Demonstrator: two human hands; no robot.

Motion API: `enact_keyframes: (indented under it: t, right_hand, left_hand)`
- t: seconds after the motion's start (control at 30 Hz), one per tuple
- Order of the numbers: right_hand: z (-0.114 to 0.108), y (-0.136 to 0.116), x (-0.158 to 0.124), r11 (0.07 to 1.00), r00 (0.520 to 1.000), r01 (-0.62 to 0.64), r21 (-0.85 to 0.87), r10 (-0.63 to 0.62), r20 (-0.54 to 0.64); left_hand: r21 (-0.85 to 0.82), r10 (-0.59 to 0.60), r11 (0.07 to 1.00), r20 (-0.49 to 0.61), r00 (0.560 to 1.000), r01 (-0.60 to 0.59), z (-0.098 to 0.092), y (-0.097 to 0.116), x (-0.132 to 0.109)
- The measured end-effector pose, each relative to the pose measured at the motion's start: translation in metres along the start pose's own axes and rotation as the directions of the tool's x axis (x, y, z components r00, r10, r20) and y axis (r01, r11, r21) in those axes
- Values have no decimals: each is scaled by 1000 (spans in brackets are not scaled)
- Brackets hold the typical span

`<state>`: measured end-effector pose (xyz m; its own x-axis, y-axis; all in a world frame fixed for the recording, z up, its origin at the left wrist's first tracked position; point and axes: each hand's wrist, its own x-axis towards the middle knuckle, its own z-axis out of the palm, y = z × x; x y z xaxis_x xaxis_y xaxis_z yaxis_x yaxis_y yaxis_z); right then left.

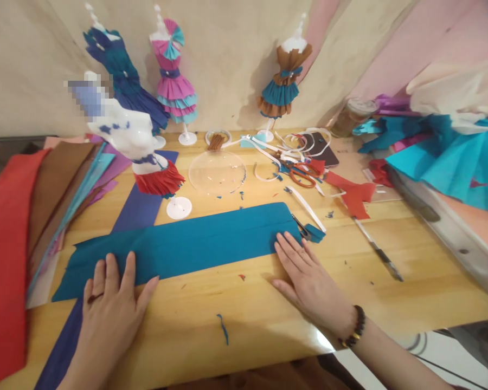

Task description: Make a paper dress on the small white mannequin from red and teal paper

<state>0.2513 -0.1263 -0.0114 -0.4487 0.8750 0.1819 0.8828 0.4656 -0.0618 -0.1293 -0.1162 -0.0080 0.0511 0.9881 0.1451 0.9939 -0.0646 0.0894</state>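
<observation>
A long folded strip of teal paper (195, 244) lies across the wooden table (410, 260). My left hand (111, 303) rests flat on its lower left end, fingers spread and open. My right hand (309, 281) lies flat at the strip's right end, fingertips on the paper's edge, open, a dark bead bracelet on the wrist. Under the teal strip runs a purple sheet (142, 208). Just behind it stands a white mini mannequin (134, 141) with a red ruffled skirt.
Stacked coloured sheets (20, 227) lie at the left. Three dressed mannequins (173, 81) stand by the wall. A clear disc (217, 172), orange-handled scissors (303, 176), white strips, red scraps (355, 196) and a pen (380, 252) lie to the right. Teal crepe paper (451, 162) is piled far right.
</observation>
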Motion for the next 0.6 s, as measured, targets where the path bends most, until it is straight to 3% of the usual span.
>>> enact_keyframes:
  t: [0.07, 0.17, 0.27, 0.33, 0.43, 0.6]
  right_hand:
    - [-2, -15, 14, 999, 999, 50, 21, -51, 3]
    - [0, -46, 43, 982, 986, 162, 94, -164, 14]
    - [10, -70, 65, 956, 967, 253, 150, -256, 4]
    - [17, -77, 71, 948, 960, 275, 157, -279, 3]
    - [25, -73, 68, 950, 961, 273, 148, -278, 8]
    - [30, -60, 54, 954, 958, 285, 92, -282, -47]
  left_hand:
    - [40, 6, 999, -46, 999, -4, -1, 8, 2]
    - [79, 119, 990, -67, 991, -114, -2, 31, 7]
    - [70, 331, 941, 14, 943, -331, -1, 58, 10]
    - [59, 411, 909, 55, 910, -413, 3, 68, 10]
    - [80, 370, 923, 70, 926, -375, 8, 61, 6]
    - [162, 169, 971, 63, 984, -177, 7, 17, -4]
